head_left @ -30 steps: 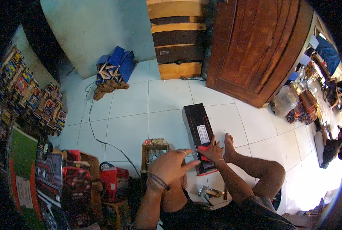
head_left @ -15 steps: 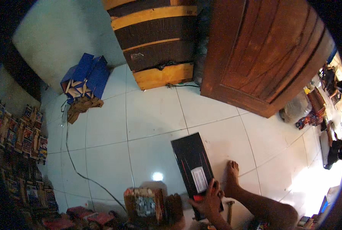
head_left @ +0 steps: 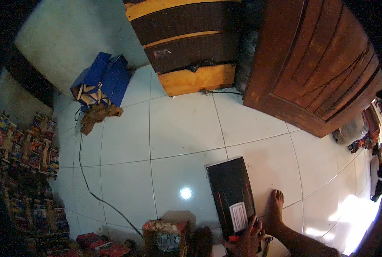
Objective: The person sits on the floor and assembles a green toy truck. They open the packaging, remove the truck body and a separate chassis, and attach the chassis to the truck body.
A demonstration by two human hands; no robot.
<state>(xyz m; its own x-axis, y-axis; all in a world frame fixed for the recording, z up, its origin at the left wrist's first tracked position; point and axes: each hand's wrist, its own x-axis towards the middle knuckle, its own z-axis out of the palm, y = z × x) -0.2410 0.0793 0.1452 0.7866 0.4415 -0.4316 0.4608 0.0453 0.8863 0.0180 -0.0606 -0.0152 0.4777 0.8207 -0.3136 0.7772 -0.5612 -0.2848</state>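
A long black box [head_left: 226, 184] with thin red lines and a white label [head_left: 238, 216] lies on the tiled floor in front of me. My right hand [head_left: 247, 240] rests across its near end, just below the label. The fingers are spread over the box's right side, and the thumb is toward its left edge. Part of this hand is cut off by the lower rim. Nowhere in the picture does my left hand show. Beside the right hand, a T-shaped tool like a hammer [head_left: 267, 245] is partly visible.
An open carton [head_left: 183, 233] of small grey pieces stands left of the box, between cable [head_left: 109, 203] and foot. My right foot [head_left: 277, 205] is on the right. Farther off are a blue container [head_left: 103, 79], brown cloth [head_left: 99, 116], a wooden cabinet [head_left: 195, 51] and a door [head_left: 293, 85].
The view has shifted, so box, foot and carton appear lower and farther right. My right hand stays on the box's near end, and less of its forearm is visible.
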